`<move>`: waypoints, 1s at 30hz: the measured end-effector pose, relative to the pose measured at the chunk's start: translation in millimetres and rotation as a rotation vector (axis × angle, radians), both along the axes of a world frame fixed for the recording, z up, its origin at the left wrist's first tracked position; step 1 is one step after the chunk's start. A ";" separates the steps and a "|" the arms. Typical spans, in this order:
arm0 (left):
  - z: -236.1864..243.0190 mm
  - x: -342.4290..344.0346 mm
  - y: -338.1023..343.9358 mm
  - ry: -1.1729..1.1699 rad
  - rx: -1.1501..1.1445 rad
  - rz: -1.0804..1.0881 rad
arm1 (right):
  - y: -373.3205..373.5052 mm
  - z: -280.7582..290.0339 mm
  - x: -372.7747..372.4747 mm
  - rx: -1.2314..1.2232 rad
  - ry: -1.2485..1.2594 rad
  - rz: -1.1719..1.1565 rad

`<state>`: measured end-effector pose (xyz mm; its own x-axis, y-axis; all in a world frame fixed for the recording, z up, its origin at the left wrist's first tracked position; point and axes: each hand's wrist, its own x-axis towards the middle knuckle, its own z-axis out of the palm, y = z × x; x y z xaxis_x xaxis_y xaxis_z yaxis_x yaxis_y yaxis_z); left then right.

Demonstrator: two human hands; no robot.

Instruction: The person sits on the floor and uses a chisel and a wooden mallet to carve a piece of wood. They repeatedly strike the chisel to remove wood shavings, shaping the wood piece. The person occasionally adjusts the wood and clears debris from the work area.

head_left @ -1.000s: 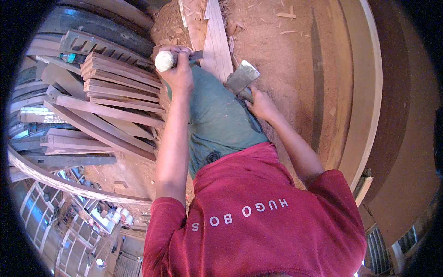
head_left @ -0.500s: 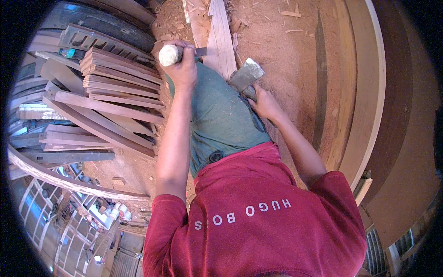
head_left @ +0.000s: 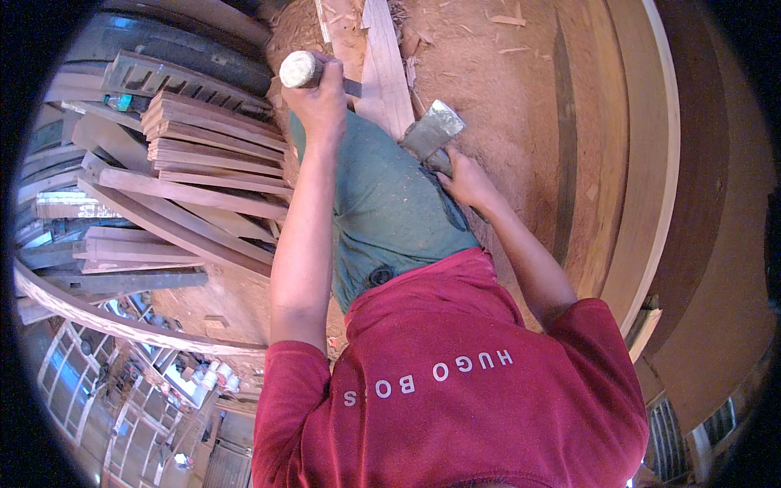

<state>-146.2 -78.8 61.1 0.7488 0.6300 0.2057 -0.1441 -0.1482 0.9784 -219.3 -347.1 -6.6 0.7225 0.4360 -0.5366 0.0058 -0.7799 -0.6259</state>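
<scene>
My left hand (head_left: 320, 107) is closed around a chisel (head_left: 300, 71); its pale, battered handle end points up. The dark blade shows beside my fingers, by the edge of a long board (head_left: 382, 69) on the ground ahead. Whether the blade touches the wood I cannot tell. In my right hand (head_left: 469, 184) is a hatchet (head_left: 436, 130), gripped by its handle close to the metal head. The hatchet head lies beside my green-trousered leg (head_left: 399, 179), to the right of the board's near end.
At left lie a stack of cut wooden slats (head_left: 211, 134) and several curved wooden pieces (head_left: 183, 224). A large curved panel (head_left: 651, 163) borders the right side. Wood chips (head_left: 508, 19) are strewn on the dusty reddish ground. White containers (head_left: 218, 376) stand at lower left.
My left hand has moved a little forward, away from my body, with the chisel. The right hand and the hatchet have stayed almost in place.
</scene>
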 end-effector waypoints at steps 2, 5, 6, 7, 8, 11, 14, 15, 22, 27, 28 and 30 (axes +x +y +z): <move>2.2 1.8 -0.8 -0.008 0.013 0.008 | -2.0 -2.3 -0.4 0.027 -0.011 -0.007; 6.1 4.3 -2.3 0.005 0.000 0.005 | -4.9 -4.0 -0.4 0.098 -0.052 -0.017; 7.1 5.1 -2.7 0.017 -0.012 0.001 | -5.5 -3.4 0.1 0.111 -0.056 -0.014; 8.1 6.0 -3.1 0.011 -0.021 -0.004 | -5.7 -1.3 0.8 0.116 -0.064 -0.015; 8.5 6.7 -3.2 0.006 -0.033 -0.010 | -5.6 1.6 2.1 0.121 -0.073 -0.012; 7.3 8.8 -2.5 -0.004 -0.027 -0.015 | -3.4 18.7 10.1 0.118 -0.098 -0.033; 3.7 11.3 0.1 0.004 0.012 -0.033 | 0.2 45.5 25.1 0.152 -0.106 -0.076; 2.4 12.4 1.0 0.011 0.022 -0.033 | 1.5 55.1 31.7 0.170 -0.120 -0.089; 3.3 12.8 0.2 0.075 0.123 -0.032 | 12.3 110.8 72.0 0.297 -0.270 -0.108; 8.6 4.5 -9.7 0.063 0.017 -0.040 | 18.0 132.9 87.6 0.337 -0.335 -0.096; 8.9 4.5 -10.8 0.053 0.050 -0.038 | 18.6 136.0 89.3 0.351 -0.345 -0.083; 8.5 5.8 -11.5 0.099 0.098 -0.044 | 19.2 141.0 91.7 0.303 -0.286 -0.082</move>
<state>-140.4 -90.3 69.6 0.7949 0.5768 0.1884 -0.0557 -0.2398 0.9692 -127.6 -327.8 134.4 0.8627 0.4779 -0.1655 0.1582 -0.5658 -0.8092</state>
